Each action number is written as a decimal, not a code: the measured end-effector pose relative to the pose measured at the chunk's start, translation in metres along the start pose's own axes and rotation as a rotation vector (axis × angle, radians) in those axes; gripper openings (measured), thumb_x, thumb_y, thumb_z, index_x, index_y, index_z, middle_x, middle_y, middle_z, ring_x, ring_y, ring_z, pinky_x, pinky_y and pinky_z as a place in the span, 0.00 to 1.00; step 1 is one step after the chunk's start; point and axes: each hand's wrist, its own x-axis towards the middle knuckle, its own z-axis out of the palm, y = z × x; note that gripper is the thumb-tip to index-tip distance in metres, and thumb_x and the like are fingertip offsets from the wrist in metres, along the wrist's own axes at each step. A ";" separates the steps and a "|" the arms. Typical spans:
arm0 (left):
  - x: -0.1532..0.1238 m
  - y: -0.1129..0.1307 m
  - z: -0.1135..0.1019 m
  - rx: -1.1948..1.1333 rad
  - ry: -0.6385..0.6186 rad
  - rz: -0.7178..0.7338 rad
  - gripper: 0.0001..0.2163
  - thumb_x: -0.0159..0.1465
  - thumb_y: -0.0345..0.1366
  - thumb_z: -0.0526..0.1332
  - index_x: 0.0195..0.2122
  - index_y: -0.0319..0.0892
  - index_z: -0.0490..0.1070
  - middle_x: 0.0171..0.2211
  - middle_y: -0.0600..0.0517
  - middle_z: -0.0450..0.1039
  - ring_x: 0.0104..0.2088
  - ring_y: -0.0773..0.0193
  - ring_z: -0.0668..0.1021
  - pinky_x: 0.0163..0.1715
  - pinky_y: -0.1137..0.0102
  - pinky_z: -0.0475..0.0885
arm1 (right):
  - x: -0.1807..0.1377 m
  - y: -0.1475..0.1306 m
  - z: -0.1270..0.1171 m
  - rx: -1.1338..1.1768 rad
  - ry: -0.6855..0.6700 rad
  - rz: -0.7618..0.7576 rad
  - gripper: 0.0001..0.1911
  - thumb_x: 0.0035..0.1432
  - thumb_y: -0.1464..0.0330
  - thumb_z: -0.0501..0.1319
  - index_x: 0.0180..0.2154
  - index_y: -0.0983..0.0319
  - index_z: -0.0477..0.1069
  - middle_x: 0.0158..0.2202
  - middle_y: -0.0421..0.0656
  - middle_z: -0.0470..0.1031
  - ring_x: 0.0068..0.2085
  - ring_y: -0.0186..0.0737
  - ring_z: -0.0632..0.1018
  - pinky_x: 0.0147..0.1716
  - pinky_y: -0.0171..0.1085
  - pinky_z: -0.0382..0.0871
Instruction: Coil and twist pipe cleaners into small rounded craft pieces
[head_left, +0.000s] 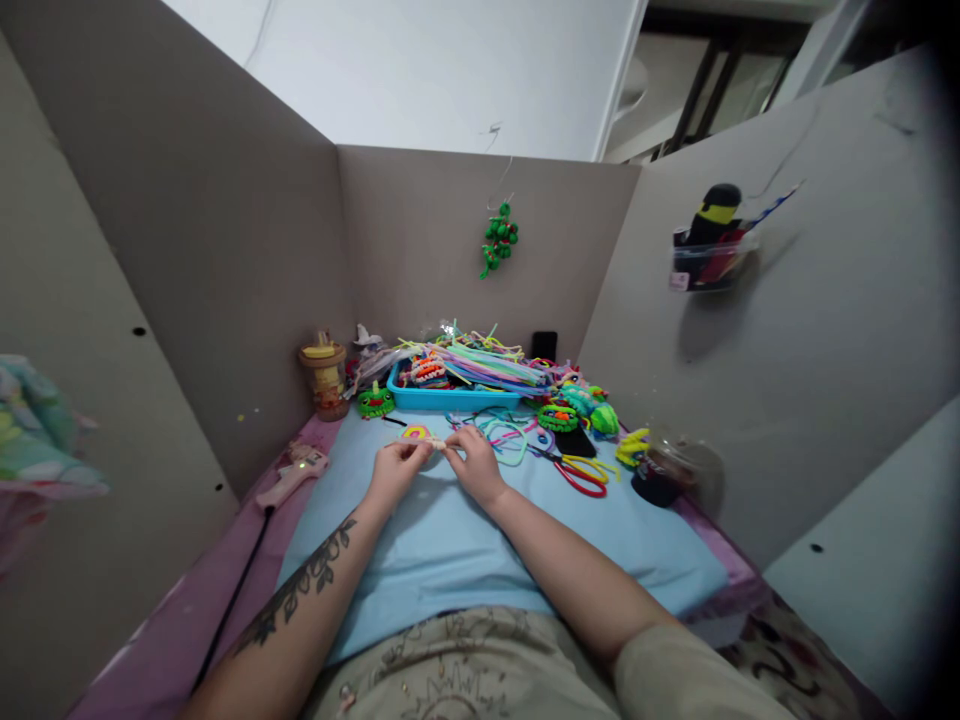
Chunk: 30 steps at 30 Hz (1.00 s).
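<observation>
Both of my hands meet above the light blue cloth, in front of the tray. My left hand (pixel 398 470) pinches one end of a short cream-coloured pipe cleaner piece (pixel 437 445) between thumb and fingers. The other end is gripped by my right hand (pixel 475 466), fingertips close to the left ones. Just behind the hands lies a small yellow and pink ring-shaped piece (pixel 416 433). Loose pipe cleaners in teal, pink and purple (pixel 508 440) spread out beyond my right hand. Red-handled scissors or pliers (pixel 583 482) rest to the right.
A blue tray (pixel 457 400) heaped with colourful pipe cleaners (pixel 491 362) stands at the back. Left are a pink glue gun (pixel 296 482) with a black cord and a tumbler (pixel 325 380). Right stands a dark cup (pixel 660 482). Grey panels (pixel 435 230) enclose three sides.
</observation>
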 end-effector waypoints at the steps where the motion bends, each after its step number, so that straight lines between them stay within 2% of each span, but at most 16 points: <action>1: 0.000 -0.001 0.000 0.007 -0.005 0.008 0.15 0.55 0.45 0.61 0.26 0.37 0.78 0.22 0.50 0.77 0.25 0.62 0.76 0.24 0.72 0.67 | 0.000 0.000 0.000 -0.008 0.003 0.002 0.03 0.57 0.70 0.57 0.31 0.60 0.69 0.32 0.45 0.69 0.39 0.43 0.69 0.41 0.40 0.62; 7: 0.001 -0.003 0.000 0.043 -0.042 0.067 0.16 0.57 0.46 0.58 0.32 0.37 0.78 0.27 0.49 0.78 0.27 0.62 0.76 0.24 0.73 0.67 | 0.000 0.000 0.002 0.000 0.005 0.015 0.02 0.56 0.70 0.58 0.32 0.61 0.69 0.33 0.44 0.69 0.40 0.42 0.70 0.41 0.40 0.62; 13: 0.000 0.001 -0.001 0.063 -0.062 0.121 0.15 0.59 0.43 0.57 0.35 0.38 0.78 0.32 0.47 0.79 0.33 0.59 0.78 0.32 0.70 0.71 | 0.000 0.004 0.004 0.087 -0.017 0.036 0.11 0.58 0.71 0.54 0.42 0.62 0.69 0.38 0.47 0.69 0.41 0.41 0.70 0.41 0.40 0.65; 17: -0.001 0.003 -0.001 0.061 -0.055 0.169 0.13 0.59 0.42 0.57 0.35 0.40 0.78 0.34 0.48 0.79 0.35 0.59 0.78 0.36 0.69 0.71 | 0.000 0.006 0.006 0.084 -0.045 0.031 0.11 0.60 0.71 0.52 0.37 0.62 0.72 0.36 0.46 0.68 0.40 0.41 0.70 0.41 0.40 0.64; 22: 0.000 0.001 0.000 0.024 -0.039 0.175 0.12 0.57 0.42 0.59 0.35 0.41 0.78 0.34 0.48 0.79 0.35 0.59 0.79 0.36 0.68 0.72 | 0.001 0.007 0.007 0.076 -0.052 0.026 0.11 0.60 0.71 0.51 0.30 0.62 0.70 0.34 0.46 0.67 0.39 0.41 0.70 0.40 0.40 0.64; 30: 0.003 -0.007 0.001 -0.075 0.005 0.051 0.15 0.54 0.45 0.62 0.33 0.36 0.76 0.28 0.46 0.78 0.29 0.59 0.78 0.29 0.70 0.71 | 0.001 0.007 0.007 0.079 -0.040 0.057 0.10 0.60 0.71 0.50 0.30 0.62 0.68 0.35 0.46 0.65 0.39 0.41 0.69 0.41 0.40 0.64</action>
